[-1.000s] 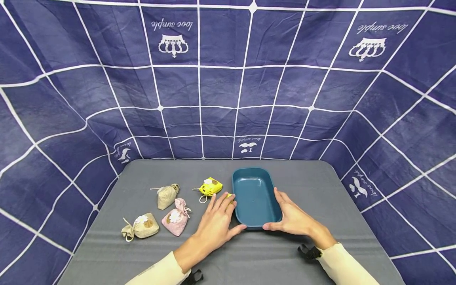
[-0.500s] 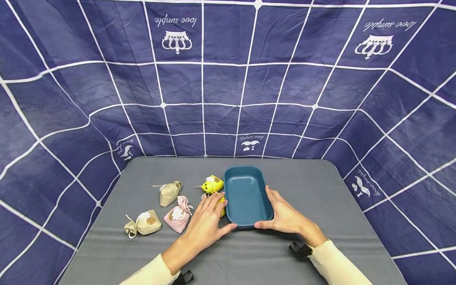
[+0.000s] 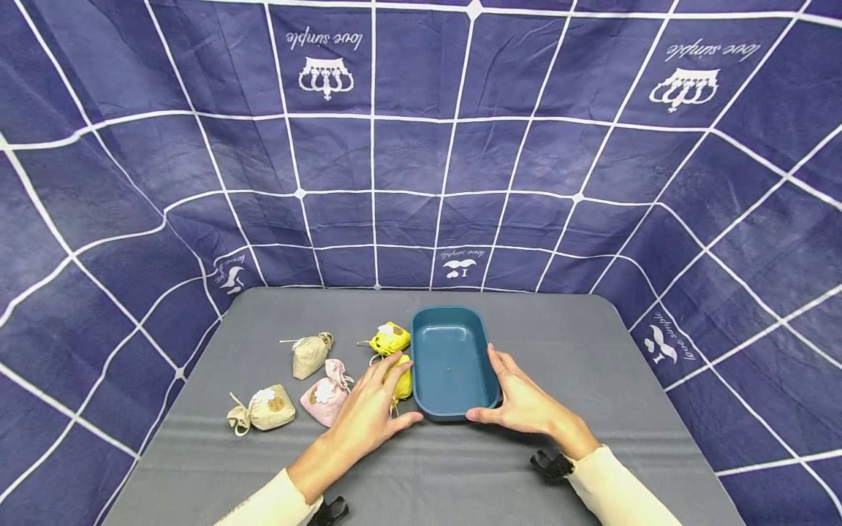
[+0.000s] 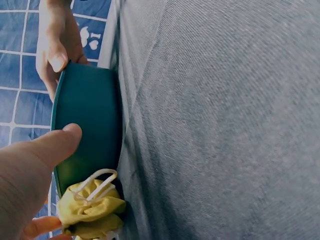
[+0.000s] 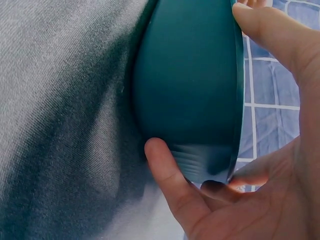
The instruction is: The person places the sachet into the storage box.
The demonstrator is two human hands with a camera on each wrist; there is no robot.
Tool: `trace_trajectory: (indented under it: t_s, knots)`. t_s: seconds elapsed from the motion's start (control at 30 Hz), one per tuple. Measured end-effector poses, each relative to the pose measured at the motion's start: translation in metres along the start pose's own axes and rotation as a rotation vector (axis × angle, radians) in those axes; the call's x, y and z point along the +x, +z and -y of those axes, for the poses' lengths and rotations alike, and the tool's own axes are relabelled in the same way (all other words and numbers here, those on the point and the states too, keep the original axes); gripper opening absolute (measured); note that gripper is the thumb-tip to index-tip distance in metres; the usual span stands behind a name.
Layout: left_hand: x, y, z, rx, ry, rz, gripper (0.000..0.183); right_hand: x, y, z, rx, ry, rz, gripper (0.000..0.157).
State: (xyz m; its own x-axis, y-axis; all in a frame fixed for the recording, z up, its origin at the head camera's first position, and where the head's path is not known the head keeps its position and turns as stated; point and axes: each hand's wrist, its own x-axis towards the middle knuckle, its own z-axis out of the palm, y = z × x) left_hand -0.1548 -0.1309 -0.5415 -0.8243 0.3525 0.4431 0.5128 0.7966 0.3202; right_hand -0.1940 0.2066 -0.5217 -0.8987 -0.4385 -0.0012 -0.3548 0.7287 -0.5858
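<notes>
A blue rectangular plastic bin [image 3: 454,365] sits on the table, nothing inside it. My right hand [image 3: 526,398] grips its near right corner, the thumb [image 5: 260,22] at the near rim and fingers spread along the right wall. Tight against the bin's left side lies a yellow drawstring pouch [image 3: 402,378], its white cord loop showing in the left wrist view. My left hand [image 3: 363,408] hovers around that pouch with loosely extended fingers, which partly cover it; its thumb [image 4: 65,142] overlaps the bin's near wall. A second yellow pouch [image 3: 390,338] lies just beyond.
Left of my left hand lie a pink pouch [image 3: 325,398] with a white flower, a plain beige pouch [image 3: 312,356] and a beige flowered pouch [image 3: 271,409]. Grey cloth covers the table [image 3: 559,329]. A blue checked curtain [image 3: 408,161] encloses the back and sides.
The bin has shifted left with my right hand on it, up against the yellow pouch. My left hand has drawn back leftward, so more of that pouch shows.
</notes>
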Motion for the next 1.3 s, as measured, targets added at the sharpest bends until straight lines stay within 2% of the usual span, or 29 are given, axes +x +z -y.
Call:
trace_trajectory:
  t_s: [0.13, 0.3, 0.43, 0.57, 1.0, 1.3]
  knots:
    - [-0.002, 0.003, 0.003, -0.047, -0.051, -0.013, 0.1, 0.001, -0.001, -0.002, 0.005, -0.022, -0.017, 0.143]
    - [-0.002, 0.007, 0.006, -0.086, -0.101, 0.0, 0.097, 0.002, -0.005, -0.003, 0.029, -0.021, 0.0, 0.14]
    - [-0.001, 0.009, 0.006, -0.098, -0.132, 0.027, 0.097, 0.002, -0.006, -0.003, -0.009, -0.025, -0.005, 0.14]
    - [0.002, 0.011, 0.004, -0.094, -0.149, 0.035, 0.098, 0.001, -0.006, -0.004, -0.001, -0.023, -0.009, 0.14]
    - [0.01, 0.024, 0.005, -0.036, -0.135, -0.066, 0.083, -0.002, -0.006, -0.002, 0.06, -0.013, 0.018, 0.139]
    - [0.015, 0.021, 0.012, -0.078, -0.136, -0.117, 0.066, -0.002, -0.006, -0.003, 0.056, -0.018, 0.01, 0.139]
